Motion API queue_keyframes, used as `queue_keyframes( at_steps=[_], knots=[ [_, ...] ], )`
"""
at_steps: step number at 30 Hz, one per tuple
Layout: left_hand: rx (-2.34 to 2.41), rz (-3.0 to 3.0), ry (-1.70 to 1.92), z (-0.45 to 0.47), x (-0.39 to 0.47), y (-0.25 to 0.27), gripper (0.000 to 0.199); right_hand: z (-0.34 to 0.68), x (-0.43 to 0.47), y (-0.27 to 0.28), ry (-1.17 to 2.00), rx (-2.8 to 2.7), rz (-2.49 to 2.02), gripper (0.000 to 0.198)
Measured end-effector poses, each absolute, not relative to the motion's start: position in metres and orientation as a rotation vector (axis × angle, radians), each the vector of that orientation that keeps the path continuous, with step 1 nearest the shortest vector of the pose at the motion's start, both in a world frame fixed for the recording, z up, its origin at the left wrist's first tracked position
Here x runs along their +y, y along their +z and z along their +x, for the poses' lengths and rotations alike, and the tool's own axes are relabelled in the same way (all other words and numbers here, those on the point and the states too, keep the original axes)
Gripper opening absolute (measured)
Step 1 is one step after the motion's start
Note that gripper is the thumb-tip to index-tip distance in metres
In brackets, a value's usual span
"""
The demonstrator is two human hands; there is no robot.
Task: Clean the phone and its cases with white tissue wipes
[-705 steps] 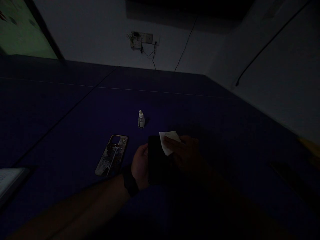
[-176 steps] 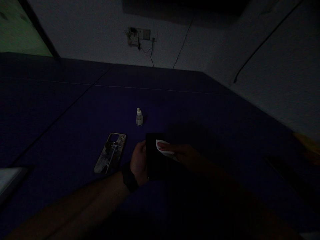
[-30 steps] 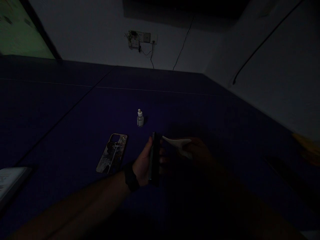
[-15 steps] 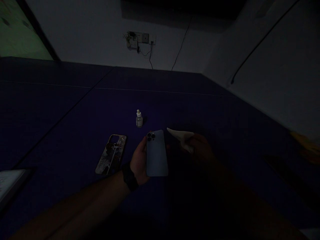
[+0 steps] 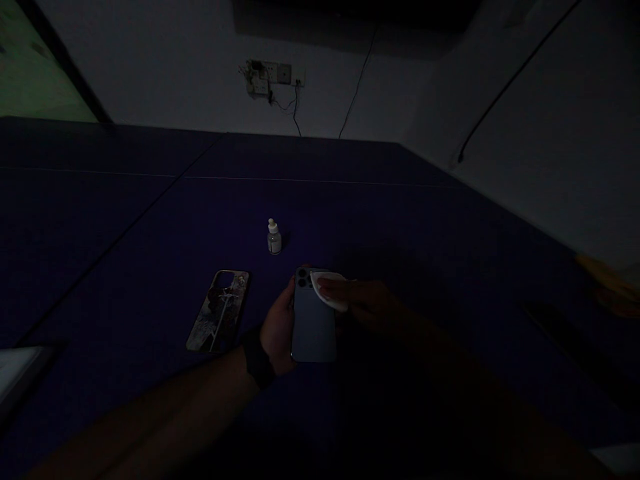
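A blue-grey smartphone (image 5: 313,333) lies back side up in my left hand (image 5: 279,328), whose fingers wrap round its left edge. Its camera lenses are at the top left corner. My right hand (image 5: 373,300) presses a folded white cloth (image 5: 330,291) against the upper part of the phone's back, beside the lenses. To the left, a patterned phone case (image 5: 220,312) rests on the dark blue table. Beyond the phone stands a small dropper bottle (image 5: 274,240) with a white top and a pale label.
A pale flat object (image 5: 23,367) is at the left edge. Something yellow-orange (image 5: 607,277) lies at the far right, near a dark long item (image 5: 555,327). Wall sockets (image 5: 270,75) with cables are at the back. The room is very dim.
My right hand has moved left with the cloth, from beside the phone onto its back. My left hand still holds the phone. The view has shifted slightly.
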State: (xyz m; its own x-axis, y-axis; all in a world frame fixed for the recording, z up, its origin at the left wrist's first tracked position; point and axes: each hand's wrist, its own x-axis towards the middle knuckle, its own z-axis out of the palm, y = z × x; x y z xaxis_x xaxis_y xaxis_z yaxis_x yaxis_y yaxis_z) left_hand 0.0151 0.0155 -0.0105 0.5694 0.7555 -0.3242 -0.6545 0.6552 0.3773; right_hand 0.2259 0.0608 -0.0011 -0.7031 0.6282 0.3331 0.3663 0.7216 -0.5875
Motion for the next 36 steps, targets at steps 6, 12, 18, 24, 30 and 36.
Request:
queue_keyframes(
  at_steps=[6,12,18,24,30,36],
  knots=[
    [0.481,0.236,0.843,0.017,0.015,-0.009,0.06,0.227,0.06,0.0,0.583,-2.406,-0.816,0.067],
    [0.519,0.204,0.882,0.018,0.014,-0.007,0.058,0.225,0.058,0.0,0.624,-2.485,-0.687,0.07],
    [0.471,0.217,0.859,0.017,0.015,-0.009,0.057,0.23,0.059,0.006,0.561,-2.383,-0.784,0.062],
    [0.47,0.215,0.838,0.015,0.014,-0.012,0.058,0.225,0.057,0.002,0.516,-2.317,-0.807,0.064],
    [0.431,0.221,0.882,0.014,0.014,-0.008,0.047,0.223,0.055,0.005,0.518,-2.344,-0.826,0.064],
    [0.417,0.207,0.927,0.012,0.012,-0.006,0.044,0.222,0.053,0.01,0.46,-2.291,-0.827,0.062]
  ],
)
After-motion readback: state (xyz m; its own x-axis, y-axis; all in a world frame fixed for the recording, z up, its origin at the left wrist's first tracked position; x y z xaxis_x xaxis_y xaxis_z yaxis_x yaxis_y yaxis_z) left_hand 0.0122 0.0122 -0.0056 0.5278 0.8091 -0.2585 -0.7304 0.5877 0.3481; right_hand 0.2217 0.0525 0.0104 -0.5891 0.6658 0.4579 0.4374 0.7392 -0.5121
